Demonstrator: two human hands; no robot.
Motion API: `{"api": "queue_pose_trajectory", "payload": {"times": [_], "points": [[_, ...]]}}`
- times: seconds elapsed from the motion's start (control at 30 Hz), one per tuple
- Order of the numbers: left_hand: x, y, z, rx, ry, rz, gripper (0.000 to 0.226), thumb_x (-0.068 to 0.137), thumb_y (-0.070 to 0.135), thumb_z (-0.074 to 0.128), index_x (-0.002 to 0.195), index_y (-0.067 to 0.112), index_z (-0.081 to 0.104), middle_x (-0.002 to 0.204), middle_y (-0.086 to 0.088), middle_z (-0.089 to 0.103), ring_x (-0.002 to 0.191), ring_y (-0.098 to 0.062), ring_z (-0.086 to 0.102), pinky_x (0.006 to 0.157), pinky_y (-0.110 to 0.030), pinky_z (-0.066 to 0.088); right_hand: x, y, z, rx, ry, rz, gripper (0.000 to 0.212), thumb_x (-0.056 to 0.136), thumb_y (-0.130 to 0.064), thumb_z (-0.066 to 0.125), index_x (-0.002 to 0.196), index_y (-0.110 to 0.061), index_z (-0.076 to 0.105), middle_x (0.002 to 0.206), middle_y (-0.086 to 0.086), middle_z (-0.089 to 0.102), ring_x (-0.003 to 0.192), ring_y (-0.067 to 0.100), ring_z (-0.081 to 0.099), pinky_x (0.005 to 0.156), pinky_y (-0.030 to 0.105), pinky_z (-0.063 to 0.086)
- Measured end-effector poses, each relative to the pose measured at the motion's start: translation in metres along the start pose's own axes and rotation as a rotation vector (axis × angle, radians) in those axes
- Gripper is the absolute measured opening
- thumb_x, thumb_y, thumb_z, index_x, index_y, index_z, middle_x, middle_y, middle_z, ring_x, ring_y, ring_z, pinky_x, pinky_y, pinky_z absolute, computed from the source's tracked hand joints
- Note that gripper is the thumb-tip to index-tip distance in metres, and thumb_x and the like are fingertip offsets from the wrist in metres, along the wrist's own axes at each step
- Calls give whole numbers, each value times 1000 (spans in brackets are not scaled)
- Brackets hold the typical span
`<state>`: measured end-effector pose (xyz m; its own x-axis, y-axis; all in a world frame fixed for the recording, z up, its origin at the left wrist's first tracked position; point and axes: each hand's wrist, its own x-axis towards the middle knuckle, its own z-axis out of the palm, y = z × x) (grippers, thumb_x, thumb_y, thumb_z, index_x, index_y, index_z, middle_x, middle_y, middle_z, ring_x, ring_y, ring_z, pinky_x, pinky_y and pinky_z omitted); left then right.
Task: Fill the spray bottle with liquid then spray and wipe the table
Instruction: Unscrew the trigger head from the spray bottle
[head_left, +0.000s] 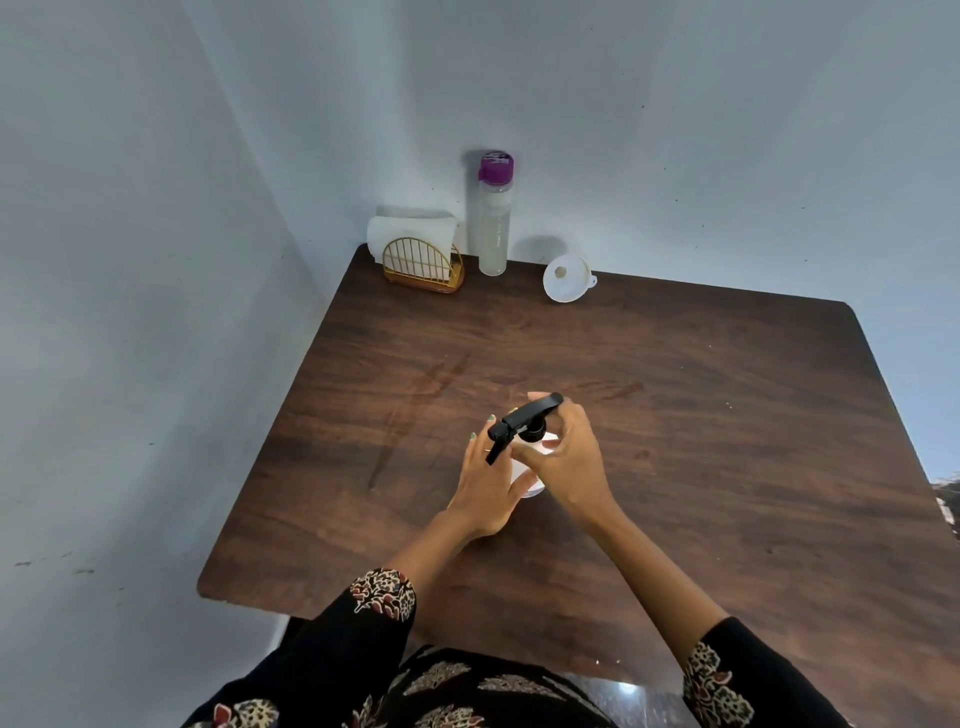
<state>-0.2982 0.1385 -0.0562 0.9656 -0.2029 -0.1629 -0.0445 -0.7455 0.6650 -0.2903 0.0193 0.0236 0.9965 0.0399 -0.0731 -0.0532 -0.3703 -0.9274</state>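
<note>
So the spray bottle is held upright by the left hand, right hand closed on its black trigger head directly above that grip.

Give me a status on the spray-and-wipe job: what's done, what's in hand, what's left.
Done: nothing certain; faint streaks show on the table, cause unclear. In hand: the left hand steadies the spray bottle while the right hand works at its black trigger head. Left: the purple-capped bottle is capped, the funnel lies unused, the napkins sit in their holder.
</note>
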Motion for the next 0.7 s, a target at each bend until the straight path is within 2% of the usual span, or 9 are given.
{"api": "queue_pose_trajectory", "payload": {"times": [0.07,0.13,0.27,0.33,0.4,0.47,0.57,0.63,0.7], "points": [[0,-1,1,-18,-14,-6,64,94,51,34,147,18,20,155,1,22,146,-18,5,118,-47,8,1,-3,2,-9,83,4,50,69,-11,80,108,-23,50,100,-13,58,95,5,58,78,22,49],[-3,3,-1,-36,-11,-5,60,96,45,38,146,15,20,155,-1,22,146,-18,3,118,-45,7,-2,-3,5,-26,115,-4,50,71,-10,79,107,-21,47,94,-20,57,91,2,57,76,14,45],[-7,12,-8,-62,-30,-54,59,98,38,39,145,9,21,156,-4,17,145,-23,2,118,-44,9,-13,0,4,48,56,-39,55,82,-3,67,128,-20,41,110,-27,54,105,-7,52,84,-1,37],[-5,8,-5,-48,-26,-37,58,96,42,38,142,8,26,153,-6,24,145,-24,9,118,-45,11,-14,0,3,61,13,-38,63,83,-4,66,135,-23,36,119,-24,52,111,-7,49,89,0,36],[-2,2,0,-3,-23,-21,63,91,52,30,142,14,28,151,-3,31,145,-21,12,118,-46,9,-12,-1,5,57,29,-21,69,77,-9,73,132,-27,36,123,-17,51,110,-3,51,90,7,40],[1,-1,3,20,-17,-19,70,85,59,22,142,18,29,150,1,34,145,-19,15,118,-46,10,-10,-2,9,29,99,-6,69,70,-11,79,122,-31,39,118,-10,54,104,5,56,87,19,47],[1,1,1,21,-31,-10,78,83,63,16,140,11,28,150,-4,34,145,-20,17,118,-46,7,-6,-2,9,-38,145,-22,61,69,-10,79,110,-31,38,103,-7,61,96,11,62,84,35,52],[-1,2,-1,-9,-41,-12,71,89,57,23,143,10,22,154,-6,24,146,-20,8,119,-45,4,-7,1,7,-55,119,-55,61,74,-9,76,119,-26,39,108,-5,61,101,13,61,89,36,51],[-2,5,-3,-38,-46,-41,62,95,46,33,144,10,20,155,-4,20,145,-23,6,119,-46,6,-10,3,5,-55,83,-83,67,80,-6,70,134,-21,34,112,-11,59,108,9,59,93,29,47]]}}
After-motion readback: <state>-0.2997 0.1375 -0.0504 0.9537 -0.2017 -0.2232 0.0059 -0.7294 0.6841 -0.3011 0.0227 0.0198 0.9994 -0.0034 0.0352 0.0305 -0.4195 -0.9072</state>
